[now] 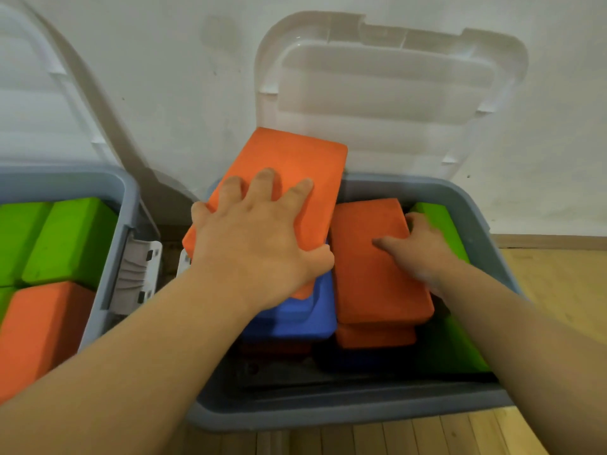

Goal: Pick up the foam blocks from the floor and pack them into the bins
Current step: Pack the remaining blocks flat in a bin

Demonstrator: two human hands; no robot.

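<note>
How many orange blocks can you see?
4. A lone orange block in the left bin; a held orange block gripped by the left hand over the right bin; an upper orange block under the right hand, on a lower orange block. More may hide underneath.

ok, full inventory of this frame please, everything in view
bins: 2, grey, on floor at wall; left bin, centre bin
lids: 2, translucent white, open against wall
orange blocks: at least 4; one in left bin, tilted orange block over centre bin, top orange block stacked on another inside it
green blocks: at least 3; two in left bin, one at centre bin's right side
blue blocks: at least 1, centre bin, low
floor: wood, light
wall: white
left hand: grips tilted orange block
right hand: grips top orange block
</note>
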